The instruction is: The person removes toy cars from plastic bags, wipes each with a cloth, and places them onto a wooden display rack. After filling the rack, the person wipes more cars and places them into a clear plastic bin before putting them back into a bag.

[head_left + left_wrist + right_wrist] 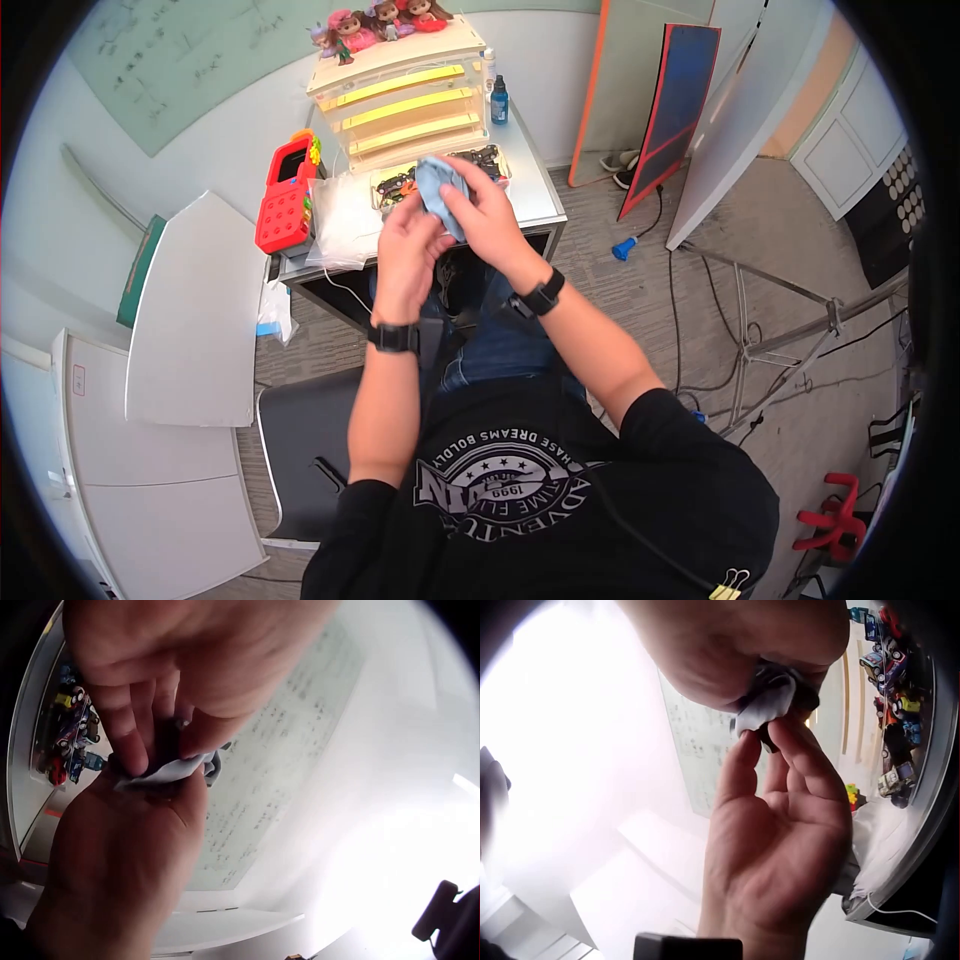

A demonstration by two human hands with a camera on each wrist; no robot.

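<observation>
A small light blue-grey cloth point(432, 188) is held between both hands above the table's front part. My left hand point(405, 255) pinches its lower edge between thumb and fingertips, as the right wrist view shows with the cloth point(769, 706) above the left hand point(776, 840). From the other side my right hand point(490, 222) grips the cloth, thumb on top. In the left wrist view the cloth point(172, 772) is folded between the left hand point(187, 667) and the right hand point(127, 847). Something dark shows beside the folds; I cannot tell what it is.
Behind the hands, a tray of toy cars point(490, 158) stands on the table point(535, 195). A red case point(287, 210) and clear plastic bag point(340, 225) lie left. Further back are a drawer unit point(400, 65) with dolls on top and a blue bottle point(499, 103).
</observation>
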